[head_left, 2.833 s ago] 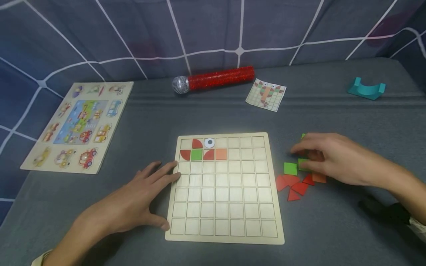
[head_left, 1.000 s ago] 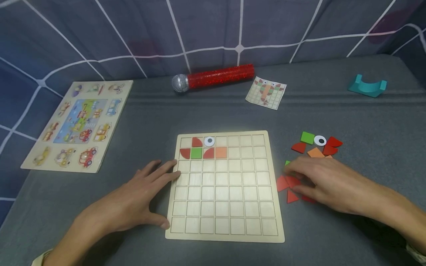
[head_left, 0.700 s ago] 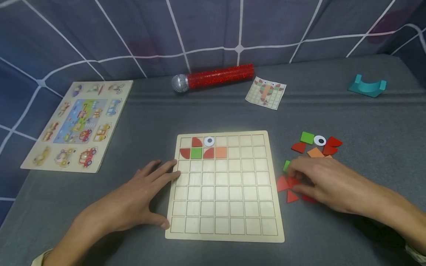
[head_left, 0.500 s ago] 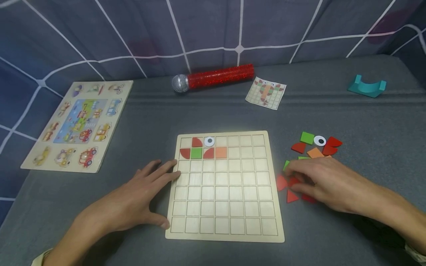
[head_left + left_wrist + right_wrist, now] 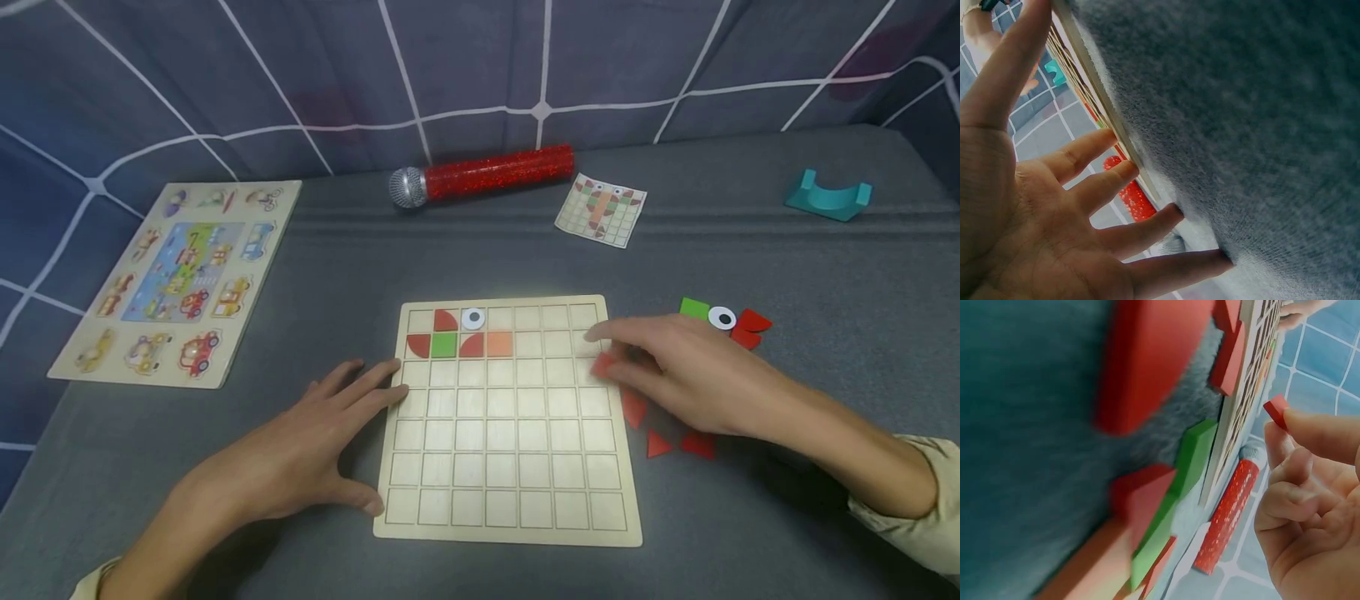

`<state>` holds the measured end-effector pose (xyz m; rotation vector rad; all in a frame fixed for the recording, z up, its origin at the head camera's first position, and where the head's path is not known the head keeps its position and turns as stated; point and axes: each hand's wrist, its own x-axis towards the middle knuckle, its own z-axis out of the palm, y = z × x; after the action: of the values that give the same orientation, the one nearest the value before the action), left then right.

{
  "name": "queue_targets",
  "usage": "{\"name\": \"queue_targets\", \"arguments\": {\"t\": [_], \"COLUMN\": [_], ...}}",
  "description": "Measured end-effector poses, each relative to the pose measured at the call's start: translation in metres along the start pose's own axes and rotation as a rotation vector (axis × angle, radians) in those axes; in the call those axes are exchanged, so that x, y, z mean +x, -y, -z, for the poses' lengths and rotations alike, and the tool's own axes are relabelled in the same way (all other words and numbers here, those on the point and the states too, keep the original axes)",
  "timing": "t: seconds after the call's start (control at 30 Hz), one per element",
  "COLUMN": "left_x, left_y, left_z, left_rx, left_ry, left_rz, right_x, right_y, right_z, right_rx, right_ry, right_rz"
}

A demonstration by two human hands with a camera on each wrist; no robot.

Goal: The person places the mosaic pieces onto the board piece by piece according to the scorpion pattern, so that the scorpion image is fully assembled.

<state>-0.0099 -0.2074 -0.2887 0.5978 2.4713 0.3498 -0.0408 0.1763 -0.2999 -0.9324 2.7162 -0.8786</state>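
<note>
A pale wooden grid board (image 5: pixel 495 417) lies on the dark cloth. Its upper left squares hold red quarter-round tiles, a green square tile (image 5: pixel 443 344), an orange square tile (image 5: pixel 499 343) and a round eye tile (image 5: pixel 473 318). My left hand (image 5: pixel 300 458) rests at the board's left edge, fingers spread and fingertips touching it. My right hand (image 5: pixel 690 367) pinches a small red tile (image 5: pixel 1277 410) between thumb and forefinger, above the board's right edge. Beneath and around that hand lie loose tiles: red ones, a green square (image 5: pixel 693 308) and another eye tile (image 5: pixel 722 317).
Behind the board lie a red glittery toy microphone (image 5: pixel 487 175) and a printed pattern card (image 5: pixel 600 210). A vehicle peg puzzle (image 5: pixel 255 325) lies at the left. At the far right stands a teal curved block (image 5: pixel 828 197). A grid-patterned curtain (image 5: pixel 480 67) hangs behind.
My right hand first reached among the upper loose tiles, then the lower red ones. It has since picked up a red tile and moved left to the board's edge. My left hand stays put.
</note>
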Motion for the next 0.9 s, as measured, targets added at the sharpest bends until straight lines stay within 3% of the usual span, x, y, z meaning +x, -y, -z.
{"name": "queue_targets", "arguments": {"t": [0.1,0.47,0.7,0.9], "left_x": [0.000,0.002,0.002,0.001], "left_y": [0.000,0.000,-0.001,0.000], "left_z": [0.000,0.000,0.000,0.000], "left_rx": [0.002,0.003,0.001,0.013], "left_ry": [-0.001,0.005,0.006,-0.007], "left_rz": [-0.004,0.006,0.007,-0.013], "right_x": [0.013,0.060,0.075,0.082], "right_y": [0.004,0.012,0.014,0.015], "right_z": [-0.001,-0.010,-0.012,-0.018], "right_rx": [0.025,0.077,0.076,0.046], "right_ry": [0.022,0.059,0.139,0.139], "right_rz": [-0.031,-0.028,-0.038,-0.024]}}
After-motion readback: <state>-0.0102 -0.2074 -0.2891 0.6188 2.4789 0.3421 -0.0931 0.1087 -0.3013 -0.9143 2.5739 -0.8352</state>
